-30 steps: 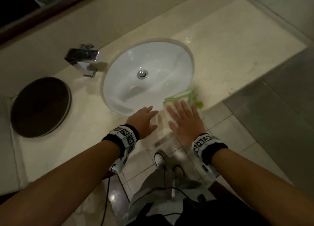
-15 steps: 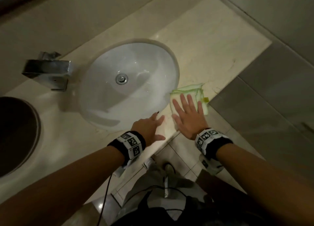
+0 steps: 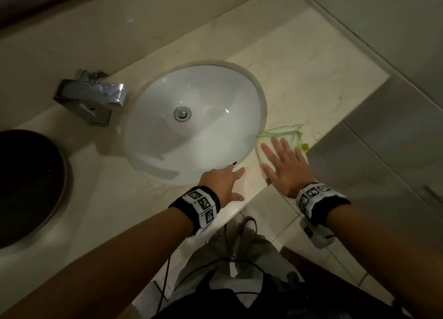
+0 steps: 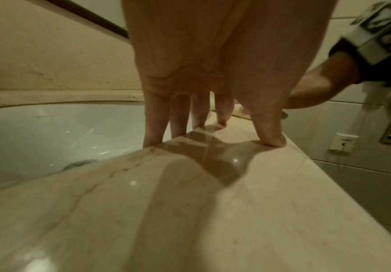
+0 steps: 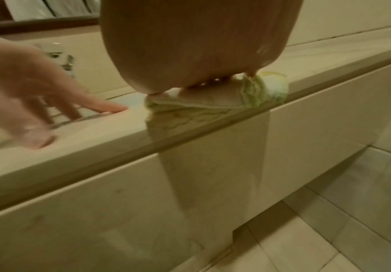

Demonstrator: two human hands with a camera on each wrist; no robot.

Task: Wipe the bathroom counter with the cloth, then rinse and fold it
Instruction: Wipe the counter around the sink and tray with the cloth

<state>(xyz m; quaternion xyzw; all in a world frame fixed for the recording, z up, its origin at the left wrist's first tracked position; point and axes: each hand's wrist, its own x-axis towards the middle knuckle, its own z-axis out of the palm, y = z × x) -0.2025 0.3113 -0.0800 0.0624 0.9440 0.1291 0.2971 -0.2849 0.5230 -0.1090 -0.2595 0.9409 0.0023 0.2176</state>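
Sliding rightward along the front strip of the table [image 3: 311, 78] over the last second, the cloth [image 3: 280, 132] has left the sink [image 3: 196, 122] rim and now lies near the table's right front edge, so wiping is under way, with rinsing and folding to come. The right hand [image 3: 285, 167] presses flat on it, fingers spread. The left hand [image 3: 223, 182] rests spread on bare table just beside.

The cloth [image 3: 280, 138] lies on the counter [image 3: 311, 78] just right of the sink [image 3: 153, 117], the faucet [image 3: 91, 98] left of it.
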